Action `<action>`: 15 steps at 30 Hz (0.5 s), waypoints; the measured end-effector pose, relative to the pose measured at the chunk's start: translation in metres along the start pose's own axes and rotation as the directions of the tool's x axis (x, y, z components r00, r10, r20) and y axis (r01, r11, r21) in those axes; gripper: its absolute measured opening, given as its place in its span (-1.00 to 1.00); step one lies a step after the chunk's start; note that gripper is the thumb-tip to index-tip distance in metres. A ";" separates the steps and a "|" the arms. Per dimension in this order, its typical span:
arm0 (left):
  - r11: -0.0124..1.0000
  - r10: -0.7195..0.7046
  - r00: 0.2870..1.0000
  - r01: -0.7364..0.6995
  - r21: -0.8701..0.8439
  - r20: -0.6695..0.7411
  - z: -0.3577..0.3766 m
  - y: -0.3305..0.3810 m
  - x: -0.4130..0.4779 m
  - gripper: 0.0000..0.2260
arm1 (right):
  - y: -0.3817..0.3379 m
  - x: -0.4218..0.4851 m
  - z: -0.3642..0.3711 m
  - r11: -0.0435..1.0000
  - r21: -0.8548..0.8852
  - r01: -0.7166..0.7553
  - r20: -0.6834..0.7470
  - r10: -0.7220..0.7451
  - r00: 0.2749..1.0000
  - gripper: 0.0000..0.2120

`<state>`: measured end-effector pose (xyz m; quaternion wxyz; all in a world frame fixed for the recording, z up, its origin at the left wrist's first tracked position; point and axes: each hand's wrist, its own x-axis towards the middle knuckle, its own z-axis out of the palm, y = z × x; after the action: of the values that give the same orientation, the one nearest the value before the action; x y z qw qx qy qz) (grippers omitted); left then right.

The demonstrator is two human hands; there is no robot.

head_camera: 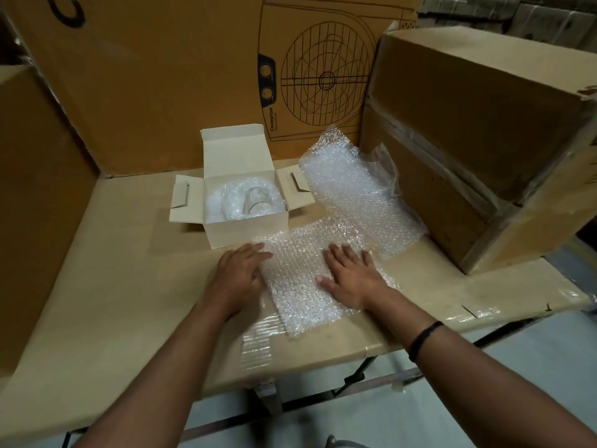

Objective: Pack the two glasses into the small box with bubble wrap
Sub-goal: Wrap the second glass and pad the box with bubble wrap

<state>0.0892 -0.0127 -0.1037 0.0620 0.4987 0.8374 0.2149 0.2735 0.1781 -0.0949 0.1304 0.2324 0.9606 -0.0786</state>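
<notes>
**A:** Where were the hands at that moment?

**B:** Both lay on the near bubble wrap sheet (297, 273), which was spread on the cardboard-covered table (129, 253). The left hand (240, 270) rested on the sheet's left edge with its fingers straight. The right hand (350, 276) pressed down on the right side, palm flat and fingers spread. Neither gripped anything. I would judge they were smoothing the sheet so it lay flat for wrapping.

**A:** And the glasses?

**B:** The small box (245, 231) stood open just beyond the sheet, touching its far edge, with its flaps folded out. Inside sat a wrapped glass (248, 202), clear glass showing through the bubble wrap. I could not tell whether that bundle held one glass or two, and no bare glass showed on the table.

**A:** Was there more wrap?

**B:** Yes, a second bubble wrap sheet (352, 192) lay far right, between the box and a large taped carton (484, 140). It was probably kept within reach for padding. A fan carton (193, 76) stood behind everything.

**A:** What was the risk?

**B:** The box looked snug, so anything pushed in beside that bundle would need care.
</notes>
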 end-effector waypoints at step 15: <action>0.938 0.219 0.941 -0.276 -0.210 -0.257 -0.034 0.027 0.012 -0.75 | -0.036 -0.033 -0.085 0.954 0.274 0.125 0.166 -0.175 0.971 -0.78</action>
<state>0.0946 -0.0017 -0.0607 -0.0025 0.5611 0.7364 0.3779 0.2668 0.1505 -0.0011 0.1822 0.1654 0.9401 -0.2361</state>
